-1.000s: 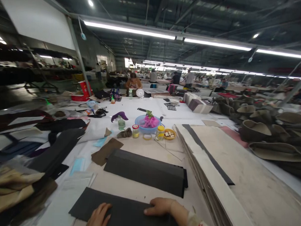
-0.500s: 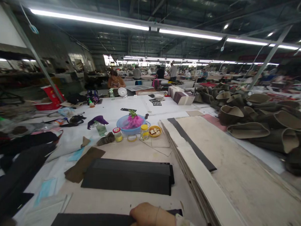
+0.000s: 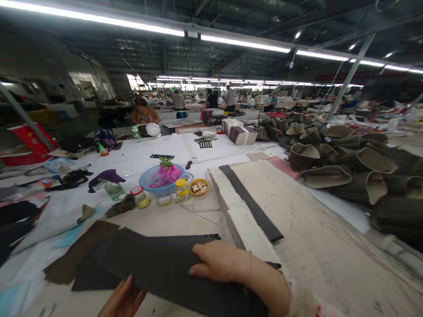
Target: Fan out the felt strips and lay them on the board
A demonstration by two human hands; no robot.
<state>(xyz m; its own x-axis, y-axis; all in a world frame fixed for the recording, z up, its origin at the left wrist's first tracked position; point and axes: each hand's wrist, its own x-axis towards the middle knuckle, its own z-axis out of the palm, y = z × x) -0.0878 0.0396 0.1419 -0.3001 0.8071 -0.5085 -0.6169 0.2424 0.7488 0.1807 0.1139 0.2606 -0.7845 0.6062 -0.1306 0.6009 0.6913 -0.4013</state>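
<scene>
A long dark grey material strip point(image 3: 166, 268) is lifted off the table in front of me. My right hand point(image 3: 218, 263) grips its upper edge, fingers curled over it. Below, my left hand point(image 3: 121, 301) supports the lower edge from underneath, with a fingertip showing over the edge. Under the lifted piece lies a stack of similar dark strips point(image 3: 89, 274) with a brown piece point(image 3: 72, 260) beside it. To the right stands a thick stack of pale boards point(image 3: 299, 226) with one dark strip point(image 3: 251, 204) lying across it.
Beyond the strips are a blue bowl with pink stuff point(image 3: 162, 177), small jars point(image 3: 141, 197), a yellow dish point(image 3: 198, 187) and a tape ring point(image 3: 164, 200). Rolled olive pieces point(image 3: 353, 175) pile up at the right. Dark fabric point(image 3: 8, 216) lies at the left. A person point(image 3: 143, 113) sits at the table's far end.
The near dark strip lay flat under both hands; now both hands have raised it and carried it forward over the stack. The view has swung to the right.
</scene>
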